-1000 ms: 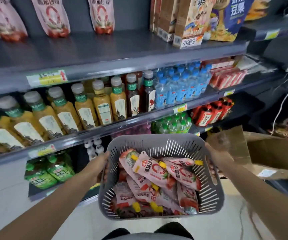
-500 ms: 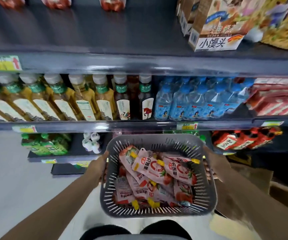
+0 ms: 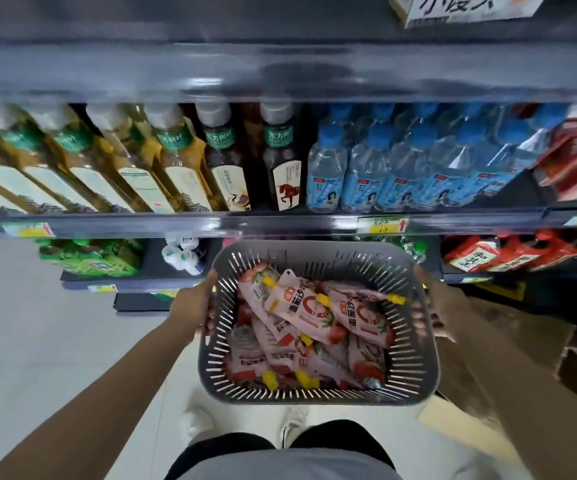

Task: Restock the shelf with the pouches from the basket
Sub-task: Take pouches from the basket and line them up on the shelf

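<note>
- The left grip (image 3: 193, 306) is curled round the left wall of the basket (image 3: 315, 398), its fingers wrapped tight on the rim.
- The right grip (image 3: 443, 306) clasps the opposite wall, and its fingers (image 3: 418, 311) show through the slots.
- The basket is grey plastic, a rounded rectangle with narrow upright slits along its walls, held level in front of the shelving.
- The pouches (image 3: 301, 306) lie heaped inside it: glossy pink sachets with yellow screw caps, a red ring and printed tomatoes. The top one reads 番茄沙.
- Just beyond the basket runs the rail of the middle shelf (image 3: 176, 221), dark shiny metal, carrying a yellow price tag (image 3: 382, 225) with a red arrow.
- On that shelf stand amber tea bottles (image 3: 183, 161) with white caps and green neck bands reading 东方树叶.
- Next come two dark bottles (image 3: 280, 157), one with a red horse on its label.
- Beside them are clear water bottles (image 3: 325, 168) with blue caps and blue labels.
- Below right lie red packets (image 3: 509, 254) with white labels.
- The top shelf (image 3: 280, 74) is blurred.
</note>
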Demonstrator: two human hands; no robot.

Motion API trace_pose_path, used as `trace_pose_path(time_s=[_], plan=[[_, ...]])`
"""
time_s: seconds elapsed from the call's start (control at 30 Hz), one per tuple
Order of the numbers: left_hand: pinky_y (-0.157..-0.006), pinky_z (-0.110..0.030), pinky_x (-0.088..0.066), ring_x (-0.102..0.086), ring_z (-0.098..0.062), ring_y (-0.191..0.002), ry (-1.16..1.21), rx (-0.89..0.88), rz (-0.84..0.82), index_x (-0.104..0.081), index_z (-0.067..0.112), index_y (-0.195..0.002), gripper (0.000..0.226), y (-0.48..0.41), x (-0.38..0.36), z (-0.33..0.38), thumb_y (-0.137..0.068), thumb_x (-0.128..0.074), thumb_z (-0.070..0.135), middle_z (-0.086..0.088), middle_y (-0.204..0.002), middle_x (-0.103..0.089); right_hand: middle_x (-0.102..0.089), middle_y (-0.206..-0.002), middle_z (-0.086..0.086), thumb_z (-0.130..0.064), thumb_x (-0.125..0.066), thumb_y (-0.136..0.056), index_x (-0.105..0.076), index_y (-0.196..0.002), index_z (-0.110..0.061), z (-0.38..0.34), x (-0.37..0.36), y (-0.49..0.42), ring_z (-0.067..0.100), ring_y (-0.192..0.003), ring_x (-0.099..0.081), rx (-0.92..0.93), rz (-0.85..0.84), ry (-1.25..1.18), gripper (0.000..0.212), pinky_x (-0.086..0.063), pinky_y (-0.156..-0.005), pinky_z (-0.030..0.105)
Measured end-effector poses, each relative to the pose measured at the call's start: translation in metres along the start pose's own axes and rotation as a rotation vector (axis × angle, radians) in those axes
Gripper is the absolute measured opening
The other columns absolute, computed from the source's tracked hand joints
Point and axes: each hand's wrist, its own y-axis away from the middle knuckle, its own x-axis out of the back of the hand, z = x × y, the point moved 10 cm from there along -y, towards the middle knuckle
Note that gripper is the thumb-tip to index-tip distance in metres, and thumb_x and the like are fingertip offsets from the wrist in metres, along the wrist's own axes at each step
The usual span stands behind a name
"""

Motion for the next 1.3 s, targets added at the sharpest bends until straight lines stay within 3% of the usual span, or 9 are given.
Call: trace_pose_path(time_s=[0.1,0.27,0.4,0.5,0.6,0.73,0.93,1.1,1.3], plan=[[-0.056,-0.034,-0.050,-0.054,-0.024,-0.049,0.030,0.045,-0.055,-0.059,0.003,-0.066,0.060,0.003,0.000,-0.002,-0.087,-0.054,0.059,-0.014,-0.058,-0.058,-0.052,-0.064,0.016,-0.068,-0.056,-0.079,-0.058,-0.072,0.000,0.007,0.006,-0.002,0.020,-0.047,-0.049,-0.034,0.018,0.054,0.068,-0.044,-0.049,0.025],[-0.067,-0.042,-0.057,-0.061,-0.028,-0.055,-0.014,0.017,-0.088,-0.066,-0.004,-0.079,0.060,0.008,0.003,0.003,-0.090,-0.054,0.054,-0.016,-0.065,-0.066,-0.069,-0.091,0.021,-0.077,-0.057,-0.072,-0.063,-0.106,0.004,-0.005,0.022,-0.007,0.032,-0.079,-0.066,0.024,0.188,0.262,0.089,-0.055,-0.070,0.039],[-0.076,-0.042,-0.056,-0.065,-0.029,-0.063,-0.106,-0.039,-0.095,-0.067,-0.008,-0.090,0.054,0.008,0.003,0.006,-0.092,-0.057,0.044,-0.016,-0.073,-0.070,-0.057,-0.094,0.014,-0.036,-0.057,-0.093,-0.062,-0.097,0.000,-0.063,0.010,0.034,0.031,-0.084,-0.055,0.596,0.549,0.712,0.036,-0.038,-0.069,0.031],[-0.085,-0.046,-0.056,-0.068,-0.034,-0.080,-0.207,-0.083,-0.109,-0.068,-0.006,-0.089,0.063,0.013,0.007,0.009,-0.076,-0.069,0.056,-0.020,-0.089,-0.072,-0.052,-0.097,0.005,-0.012,-0.064,-0.085,-0.061,-0.096,-0.008,-0.067,-0.049,0.046,0.023,-0.083,-0.056,0.837,0.279,0.820,0.012,-0.038,-0.070,0.026],[-0.093,-0.044,-0.048,-0.062,-0.033,-0.104,-0.395,-0.166,-0.015,-0.063,0.003,-0.111,0.079,0.025,0.016,0.017,-0.067,-0.063,0.069,-0.015,-0.110,-0.068,-0.061,-0.109,0.006,-0.021,-0.069,-0.082,-0.065,-0.109,-0.009,-0.033,-0.100,0.023,0.020,-0.098,-0.059,0.726,-0.008,1.029,0.029,-0.045,-0.080,0.025],[-0.098,-0.042,-0.041,-0.048,-0.029,-0.125,-0.516,-0.371,0.182,-0.041,0.009,-0.138,0.071,0.053,0.024,0.036,-0.085,-0.064,0.049,-0.009,-0.141,-0.048,-0.053,-0.134,0.012,-0.010,-0.068,-0.080,-0.044,-0.137,-0.007,0.002,-0.122,-0.012,0.026,-0.121,-0.053,0.497,-0.152,1.180,0.061,-0.047,-0.098,0.031],[-0.096,-0.040,-0.041,-0.045,-0.024,-0.126,-0.594,-0.551,0.252,-0.039,0.015,-0.140,0.067,0.084,0.008,0.031,-0.085,-0.066,0.041,-0.005,-0.138,-0.047,-0.031,-0.153,0.012,-0.005,-0.076,-0.074,-0.016,-0.153,-0.015,0.005,-0.128,-0.034,0.029,-0.139,-0.035,0.427,-0.222,1.164,0.100,-0.036,-0.110,0.035],[-0.098,-0.040,-0.040,-0.047,-0.027,-0.121,-0.719,-0.680,0.250,-0.045,0.009,-0.133,0.066,0.094,-0.012,0.030,-0.084,-0.057,0.051,-0.009,-0.129,-0.054,-0.005,-0.162,0.006,-0.026,-0.085,-0.065,0.000,-0.155,-0.024,0.005,-0.131,-0.048,0.029,-0.148,-0.012,0.416,-0.333,1.531,0.123,-0.027,-0.116,0.039],[-0.106,-0.041,-0.034,-0.046,-0.030,-0.124,-0.847,-0.878,0.321,-0.053,0.006,-0.127,0.065,0.111,-0.027,0.052,-0.082,-0.045,0.053,-0.011,-0.129,-0.056,-0.017,-0.160,0.004,-0.028,-0.093,-0.052,0.000,-0.153,-0.034,0.005,-0.124,-0.054,0.030,-0.143,-0.026,0.350,-0.390,1.478,0.138,-0.042,-0.107,0.041]])
